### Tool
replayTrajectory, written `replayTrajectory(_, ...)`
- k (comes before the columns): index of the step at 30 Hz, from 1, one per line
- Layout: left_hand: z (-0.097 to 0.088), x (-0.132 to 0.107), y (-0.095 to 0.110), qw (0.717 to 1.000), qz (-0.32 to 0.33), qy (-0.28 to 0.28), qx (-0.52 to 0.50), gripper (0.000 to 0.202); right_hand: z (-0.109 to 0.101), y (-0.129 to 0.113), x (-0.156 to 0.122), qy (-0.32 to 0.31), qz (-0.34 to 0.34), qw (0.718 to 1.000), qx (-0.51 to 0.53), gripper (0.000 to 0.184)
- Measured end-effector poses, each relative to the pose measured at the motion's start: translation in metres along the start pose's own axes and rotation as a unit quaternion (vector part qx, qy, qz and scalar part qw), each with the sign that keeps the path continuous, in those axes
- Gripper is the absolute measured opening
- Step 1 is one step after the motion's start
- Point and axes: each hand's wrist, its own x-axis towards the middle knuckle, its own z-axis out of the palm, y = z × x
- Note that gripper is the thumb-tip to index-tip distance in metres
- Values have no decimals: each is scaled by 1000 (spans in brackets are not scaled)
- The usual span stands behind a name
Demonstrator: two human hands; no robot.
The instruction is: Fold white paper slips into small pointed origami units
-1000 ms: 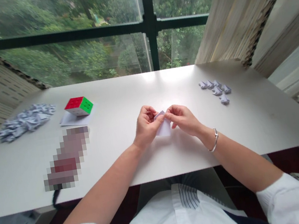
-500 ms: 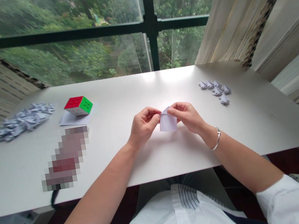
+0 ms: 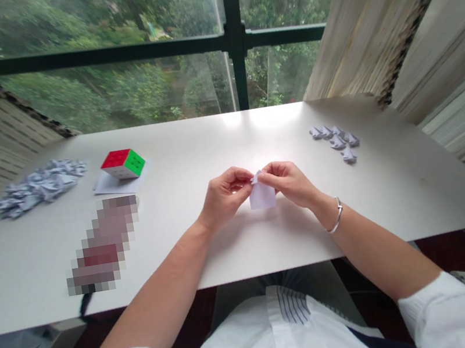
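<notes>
Above the middle of the white table, a small white sheet of paper [image 3: 262,196] is held up between both hands. My left hand [image 3: 227,195] pinches its upper left edge with thumb and fingertips. At the upper right, my right hand [image 3: 289,181] grips it with the thumb in front and the fingers behind. The paper's top edge is bent over near the thumbs, while its lower part hangs flat. The fingers hide part of the fold.
Several small folded paper pieces [image 3: 336,138] lie at the right, and a larger heap of them [image 3: 40,187] lies far left. A puzzle cube [image 3: 123,164] sits on a paper stack [image 3: 116,184]. A pixelated long object [image 3: 106,241] with a dark strap lies nearer. Windows and curtains border the table [image 3: 192,145].
The top of the paper has been bent further down under the thumbs, and its lower edge hangs slightly lower and straighter. Both hands have shifted only a little.
</notes>
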Motion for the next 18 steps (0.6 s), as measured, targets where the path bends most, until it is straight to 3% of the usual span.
replayTrajectory(7,-6,2,4,995,52,-40,76,14,-1,0,0,-16,2,1000,-23,42)
replayTrajectory(12,-5,4,3,999,-2,-35,4,14,-2,1,-1,-33,9,998,-46,40)
replayTrajectory(18,4,1,1,996,-66,21,-62,22,-1,1,-1,-31,-4,998,-48,44)
